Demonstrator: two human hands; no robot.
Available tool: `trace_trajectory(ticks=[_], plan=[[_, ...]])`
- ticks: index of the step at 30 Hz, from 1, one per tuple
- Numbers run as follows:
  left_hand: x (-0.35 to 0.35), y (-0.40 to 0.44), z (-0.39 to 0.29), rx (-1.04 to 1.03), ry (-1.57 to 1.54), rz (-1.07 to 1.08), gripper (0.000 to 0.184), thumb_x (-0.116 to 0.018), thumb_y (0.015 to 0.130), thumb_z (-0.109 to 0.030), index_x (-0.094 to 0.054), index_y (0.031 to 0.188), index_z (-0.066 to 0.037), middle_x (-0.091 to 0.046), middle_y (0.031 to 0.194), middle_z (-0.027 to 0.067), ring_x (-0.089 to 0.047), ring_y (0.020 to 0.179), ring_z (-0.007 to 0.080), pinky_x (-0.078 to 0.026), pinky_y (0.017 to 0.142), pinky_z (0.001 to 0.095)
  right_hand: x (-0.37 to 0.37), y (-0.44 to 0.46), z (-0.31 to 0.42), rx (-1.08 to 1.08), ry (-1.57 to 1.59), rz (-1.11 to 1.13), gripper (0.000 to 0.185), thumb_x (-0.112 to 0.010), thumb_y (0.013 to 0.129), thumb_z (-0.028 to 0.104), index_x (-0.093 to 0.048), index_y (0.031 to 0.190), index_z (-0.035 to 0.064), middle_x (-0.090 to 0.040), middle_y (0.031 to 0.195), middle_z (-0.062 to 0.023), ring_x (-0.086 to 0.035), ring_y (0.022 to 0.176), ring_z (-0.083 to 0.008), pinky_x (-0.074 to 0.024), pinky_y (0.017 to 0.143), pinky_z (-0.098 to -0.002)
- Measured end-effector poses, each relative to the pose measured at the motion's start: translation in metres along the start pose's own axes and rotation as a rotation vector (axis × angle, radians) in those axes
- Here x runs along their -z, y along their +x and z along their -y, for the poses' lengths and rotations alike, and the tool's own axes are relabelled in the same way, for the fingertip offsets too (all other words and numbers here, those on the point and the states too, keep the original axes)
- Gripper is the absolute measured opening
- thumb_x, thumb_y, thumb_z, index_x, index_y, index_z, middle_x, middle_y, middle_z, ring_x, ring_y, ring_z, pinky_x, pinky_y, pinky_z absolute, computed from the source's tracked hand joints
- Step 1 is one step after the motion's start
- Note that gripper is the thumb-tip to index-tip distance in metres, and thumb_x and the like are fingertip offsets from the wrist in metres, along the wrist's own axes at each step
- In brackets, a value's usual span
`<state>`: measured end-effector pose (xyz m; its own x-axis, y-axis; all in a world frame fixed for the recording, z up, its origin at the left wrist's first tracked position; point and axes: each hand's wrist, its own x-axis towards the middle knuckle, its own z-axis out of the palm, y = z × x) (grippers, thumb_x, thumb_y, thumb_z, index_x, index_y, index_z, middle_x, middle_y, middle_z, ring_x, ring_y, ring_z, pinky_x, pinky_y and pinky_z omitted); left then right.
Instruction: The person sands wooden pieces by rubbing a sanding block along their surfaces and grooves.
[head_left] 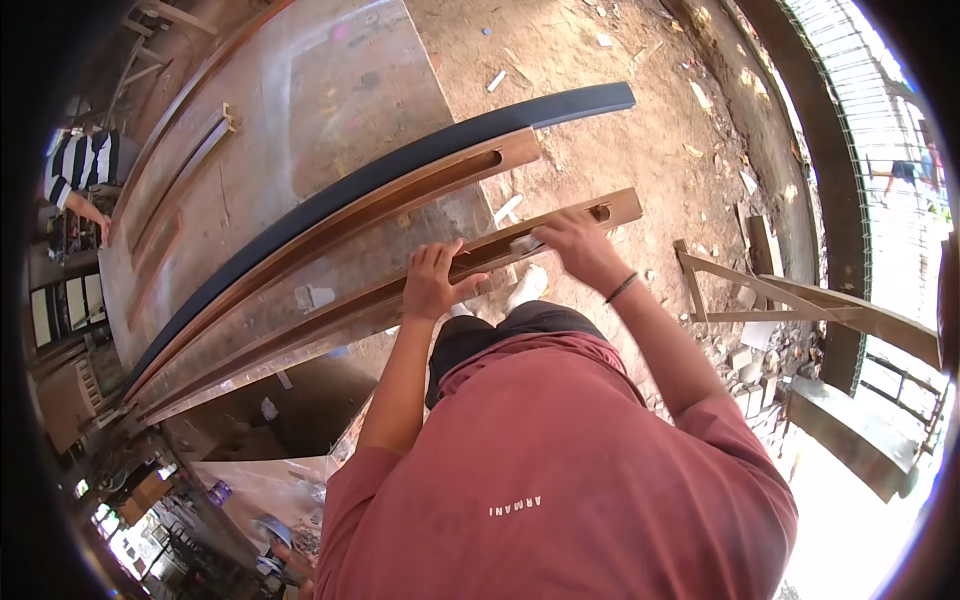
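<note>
Near beam under both our hands, two more beams alongside

From the head view, we have our left hand point(430, 285) laid open on the near beam point(490, 252), thumb spread away from the fingers. Our right hand point(580, 248) is curled around a pale piece point(524, 243) at the same beam, close to the slot at its end; motion blurs it, and we cannot tell what it is. The near beam runs along our side of the table point(345, 100), just in front of us.

Around us, the middle beam point(400, 196) and the dark beam point(480, 130) lie side by side beyond it. A thin strip point(197, 155) rests farther over the table. At the far left we see a co-worker's hand point(100, 220) by the table's edge, below a striped sleeve. A wooden trestle point(770, 285) stands to our right, with rubble near it.

We count three long beams: two brown, one dark. Each brown one shows one slot near its right end.

All three right ends jut past the table's edge, over bare ground point(590, 150). A strip of tabletop parts the near and middle beams; ground lies open between the near beam's end and the trestle.
</note>
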<state>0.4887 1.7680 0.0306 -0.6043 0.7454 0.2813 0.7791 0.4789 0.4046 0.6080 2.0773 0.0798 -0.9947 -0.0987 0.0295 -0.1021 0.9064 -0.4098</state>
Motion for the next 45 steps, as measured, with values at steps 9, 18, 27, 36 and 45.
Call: trace_trajectory(ticks=[9, 18, 27, 36, 45], plan=[[0.0, -0.003, 0.0, 0.003, 0.015, 0.005, 0.078, -0.086, 0.085, -0.064, -0.07, 0.137, -0.009, -0.07, 0.118, 0.0104, -0.065, 0.106, 0.0344, -0.052, 0.099, 0.0476, 0.005, 0.002, 0.018, -0.009, 0.04, -0.005, 0.026, -0.062, 0.097, -0.002, -0.074, 0.117, 0.009, -0.071, 0.114, -0.0093, -0.064, 0.123, -0.0281, -0.0487, 0.115, -0.0448], [-0.003, 0.001, 0.0, 0.005, 0.032, 0.022, 0.078, -0.086, 0.085, -0.064, -0.07, 0.138, -0.009, -0.07, 0.121, 0.0106, -0.065, 0.111, 0.0343, -0.053, 0.098, 0.0487, -0.003, 0.006, 0.024, 0.001, 0.028, -0.001, 0.033, -0.063, 0.095, 0.002, -0.076, 0.124, 0.0121, -0.07, 0.121, -0.0098, -0.063, 0.126, -0.0286, -0.0478, 0.115, -0.0472], [-0.005, 0.002, 0.002, 0.0, 0.023, 0.018, 0.077, -0.086, 0.086, -0.064, -0.069, 0.138, -0.009, -0.069, 0.12, 0.0102, -0.064, 0.11, 0.035, -0.052, 0.1, 0.0492, -0.006, 0.007, 0.028, 0.004, 0.127, -0.014, 0.034, -0.064, 0.093, 0.001, -0.078, 0.121, 0.0125, -0.071, 0.121, -0.0089, -0.063, 0.126, -0.0304, -0.0472, 0.115, -0.0489], [-0.002, 0.003, 0.001, 0.009, 0.031, 0.026, 0.078, -0.088, 0.085, -0.061, -0.068, 0.139, -0.009, -0.068, 0.119, 0.0103, -0.064, 0.109, 0.0355, -0.052, 0.099, 0.0503, -0.011, 0.01, 0.04, 0.024, 0.207, -0.034, 0.036, -0.067, 0.085, -0.001, -0.077, 0.117, 0.0122, -0.069, 0.12, -0.0102, -0.062, 0.123, -0.0322, -0.0476, 0.111, -0.0486], [-0.004, -0.001, 0.001, 0.013, 0.004, 0.015, 0.077, -0.088, 0.085, -0.061, -0.068, 0.138, -0.008, -0.069, 0.12, 0.0104, -0.064, 0.111, 0.0351, -0.052, 0.1, 0.0508, -0.013, 0.0, 0.014, -0.002, 0.098, -0.095, 0.034, -0.065, 0.092, 0.001, -0.077, 0.122, 0.0123, -0.069, 0.115, -0.0117, -0.063, 0.122, -0.0302, -0.0481, 0.113, -0.048]])
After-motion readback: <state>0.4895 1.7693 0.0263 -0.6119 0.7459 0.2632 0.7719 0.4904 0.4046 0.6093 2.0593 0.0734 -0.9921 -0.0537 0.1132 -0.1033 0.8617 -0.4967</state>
